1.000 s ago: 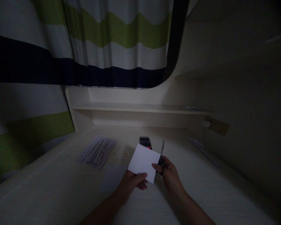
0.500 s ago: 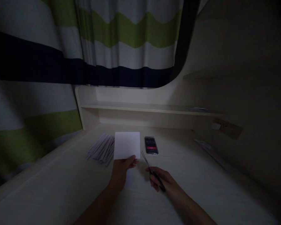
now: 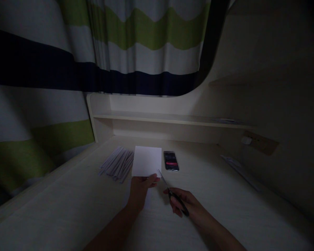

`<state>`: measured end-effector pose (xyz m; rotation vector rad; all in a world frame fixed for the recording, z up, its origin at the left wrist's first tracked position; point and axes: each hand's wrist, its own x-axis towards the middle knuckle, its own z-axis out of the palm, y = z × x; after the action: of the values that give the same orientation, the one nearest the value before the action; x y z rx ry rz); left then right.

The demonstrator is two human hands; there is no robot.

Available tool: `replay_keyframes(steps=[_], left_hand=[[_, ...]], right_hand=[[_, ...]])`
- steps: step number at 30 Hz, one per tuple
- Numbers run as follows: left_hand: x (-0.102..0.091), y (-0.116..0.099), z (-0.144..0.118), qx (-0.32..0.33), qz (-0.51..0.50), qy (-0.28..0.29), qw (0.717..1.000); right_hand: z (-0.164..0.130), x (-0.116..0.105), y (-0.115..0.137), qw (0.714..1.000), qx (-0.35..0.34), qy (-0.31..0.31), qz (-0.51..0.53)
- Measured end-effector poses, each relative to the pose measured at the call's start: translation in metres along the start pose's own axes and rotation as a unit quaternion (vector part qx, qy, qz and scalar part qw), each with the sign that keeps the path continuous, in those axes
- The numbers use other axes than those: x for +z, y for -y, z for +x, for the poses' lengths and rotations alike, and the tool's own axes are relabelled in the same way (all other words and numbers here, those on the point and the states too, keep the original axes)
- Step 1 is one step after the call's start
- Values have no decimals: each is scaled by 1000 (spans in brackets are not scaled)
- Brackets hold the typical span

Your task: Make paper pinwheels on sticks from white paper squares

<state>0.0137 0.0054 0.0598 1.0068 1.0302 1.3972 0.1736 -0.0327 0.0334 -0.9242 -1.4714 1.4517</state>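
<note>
White paper card [image 3: 147, 161] pinched at lower edge by left hand [image 3: 142, 188], held upright above tabletop [image 3: 68, 209]. Right hand [image 3: 186, 205] grips scissors [image 3: 172, 195], blades parted, tips at card's 5 o'clock corner. Risks: dim light, thumb near blades, floppy card skews cut. Paper strips [image 3: 117, 164] at 9 o'clock, phone [image 3: 171, 161] at 3.

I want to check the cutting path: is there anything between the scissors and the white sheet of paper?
Nothing visible. The scissors in the right hand point toward the lower right corner of the white paper held by the left hand.
</note>
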Motion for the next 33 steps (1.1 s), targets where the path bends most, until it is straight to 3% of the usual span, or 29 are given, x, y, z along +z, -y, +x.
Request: replay_keyframes(steps=[33], left_hand=[[2,2,-1,5,-10,15,1000]], right_hand=[[-2,3,1,1000,-1,-11,20]])
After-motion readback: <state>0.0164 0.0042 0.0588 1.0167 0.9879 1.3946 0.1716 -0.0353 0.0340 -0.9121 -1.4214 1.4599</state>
